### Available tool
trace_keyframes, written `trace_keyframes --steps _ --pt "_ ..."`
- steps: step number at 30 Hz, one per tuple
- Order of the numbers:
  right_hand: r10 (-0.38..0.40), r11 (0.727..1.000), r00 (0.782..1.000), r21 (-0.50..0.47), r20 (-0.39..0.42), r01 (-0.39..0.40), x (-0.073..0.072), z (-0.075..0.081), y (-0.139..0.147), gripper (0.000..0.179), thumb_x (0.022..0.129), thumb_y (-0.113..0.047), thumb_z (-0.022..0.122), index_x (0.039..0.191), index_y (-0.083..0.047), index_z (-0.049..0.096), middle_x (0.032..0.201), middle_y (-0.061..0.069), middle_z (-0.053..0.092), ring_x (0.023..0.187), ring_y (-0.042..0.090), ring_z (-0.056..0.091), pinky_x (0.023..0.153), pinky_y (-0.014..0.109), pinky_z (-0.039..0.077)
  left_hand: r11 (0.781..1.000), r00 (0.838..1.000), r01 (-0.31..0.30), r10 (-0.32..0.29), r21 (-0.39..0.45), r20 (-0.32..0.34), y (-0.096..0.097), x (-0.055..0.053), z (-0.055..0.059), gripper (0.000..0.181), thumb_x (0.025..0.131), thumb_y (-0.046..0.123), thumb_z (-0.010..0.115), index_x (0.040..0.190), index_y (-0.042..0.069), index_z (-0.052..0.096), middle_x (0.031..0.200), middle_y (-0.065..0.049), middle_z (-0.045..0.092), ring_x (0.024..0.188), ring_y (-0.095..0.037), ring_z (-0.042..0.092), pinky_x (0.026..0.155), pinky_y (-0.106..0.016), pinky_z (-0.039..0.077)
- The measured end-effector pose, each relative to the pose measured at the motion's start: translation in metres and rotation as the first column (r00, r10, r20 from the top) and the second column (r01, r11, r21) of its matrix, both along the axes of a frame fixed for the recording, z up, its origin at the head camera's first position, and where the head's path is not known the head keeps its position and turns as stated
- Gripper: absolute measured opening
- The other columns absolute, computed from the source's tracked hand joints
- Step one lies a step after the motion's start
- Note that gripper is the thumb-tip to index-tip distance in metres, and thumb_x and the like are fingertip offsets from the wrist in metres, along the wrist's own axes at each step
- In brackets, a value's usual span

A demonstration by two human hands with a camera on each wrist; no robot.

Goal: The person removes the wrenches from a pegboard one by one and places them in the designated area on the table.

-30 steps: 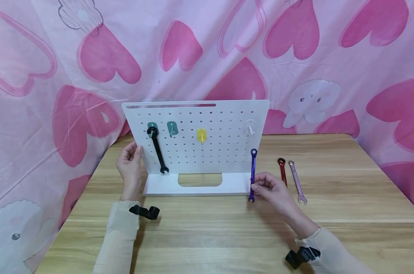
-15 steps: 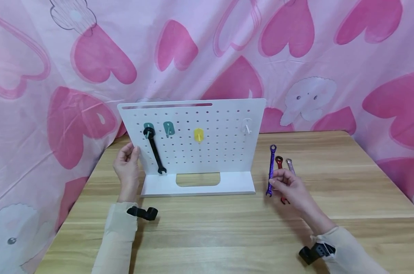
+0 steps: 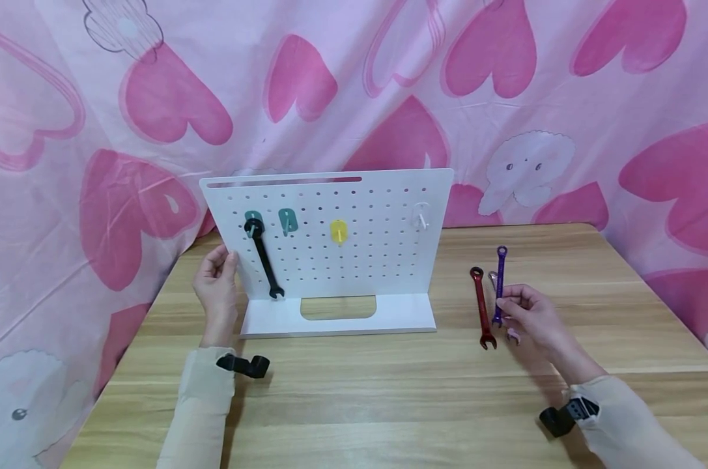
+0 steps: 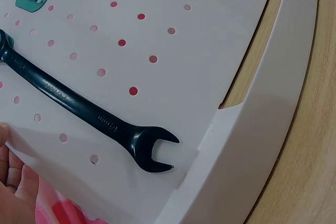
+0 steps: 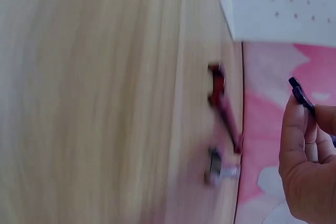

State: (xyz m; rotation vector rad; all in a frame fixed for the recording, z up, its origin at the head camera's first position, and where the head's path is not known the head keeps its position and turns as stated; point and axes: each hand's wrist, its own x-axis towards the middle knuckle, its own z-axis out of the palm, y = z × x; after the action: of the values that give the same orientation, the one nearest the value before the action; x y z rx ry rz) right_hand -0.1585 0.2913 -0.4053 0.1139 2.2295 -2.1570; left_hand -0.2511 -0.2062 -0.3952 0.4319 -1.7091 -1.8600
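Note:
In the head view a white pegboard stand [image 3: 365, 267] stands upright on the table. My left hand [image 3: 217, 290] pinches its left edge between thumb and fingers. On a green hook near that edge hangs a black wrench [image 3: 264, 260], its open jaw downward, seen closely in the left wrist view. My right hand [image 3: 535, 322] pinches a purple wrench [image 3: 501, 280] upright, to the right of the board. A red wrench [image 3: 481, 309] lies on the table left of that hand. Behind the purple one, a pinkish silver wrench [image 3: 513, 336] is mostly hidden.
The board also bears a second green hook [image 3: 288, 220], a yellow hook [image 3: 339, 232] and a clear hook [image 3: 421, 216]. Wooden table [image 3: 354, 404] spreads in front. A pink curtain with hearts [image 3: 307, 78] hangs behind the table.
My right hand has carried the purple wrench rightward from the board's right edge, past the red wrench, to over the pinkish silver one. My left hand still grips the board.

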Motion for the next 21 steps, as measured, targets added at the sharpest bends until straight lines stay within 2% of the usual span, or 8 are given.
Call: trace_keyframes --steps 8,14,21 --pt "-0.004 0.994 0.996 0.109 0.085 -0.005 -0.006 -0.004 0.023 0.008 0.092 -0.006 0.058 0.094 -0.014 0.057 0.079 -0.008 0.057 0.068 0.004 0.059 0.062 0.019 0.053 1.000 1.000 0.009 -0.009 -0.009 -0.013 -0.001 0.000 -0.002 0.027 0.086 0.024 0.067 0.111 0.013 0.067 0.098 0.007 0.061 0.089 -0.008 0.052 0.077 -0.016 0.042" --pt "0.012 0.991 0.992 0.133 0.124 -0.029 -0.009 -0.010 0.040 0.008 0.093 -0.005 0.057 0.093 -0.013 0.058 0.079 -0.009 0.060 0.069 0.004 0.059 0.062 0.019 0.052 1.000 1.000 0.006 -0.006 -0.026 -0.011 -0.001 0.000 -0.002 0.028 0.087 0.025 0.067 0.112 0.013 0.067 0.097 0.008 0.061 0.088 -0.008 0.052 0.077 -0.016 0.043" --pt "0.030 0.958 0.989 0.279 0.148 -0.071 -0.015 -0.014 0.055 0.006 0.093 -0.006 0.056 0.098 -0.005 0.057 0.078 -0.010 0.059 0.067 0.004 0.059 0.062 0.020 0.053 1.000 1.000 -0.001 0.000 -0.023 -0.031 0.000 0.000 -0.002 0.029 0.086 0.024 0.067 0.112 0.011 0.067 0.095 0.008 0.061 0.088 -0.008 0.051 0.076 -0.017 0.042"
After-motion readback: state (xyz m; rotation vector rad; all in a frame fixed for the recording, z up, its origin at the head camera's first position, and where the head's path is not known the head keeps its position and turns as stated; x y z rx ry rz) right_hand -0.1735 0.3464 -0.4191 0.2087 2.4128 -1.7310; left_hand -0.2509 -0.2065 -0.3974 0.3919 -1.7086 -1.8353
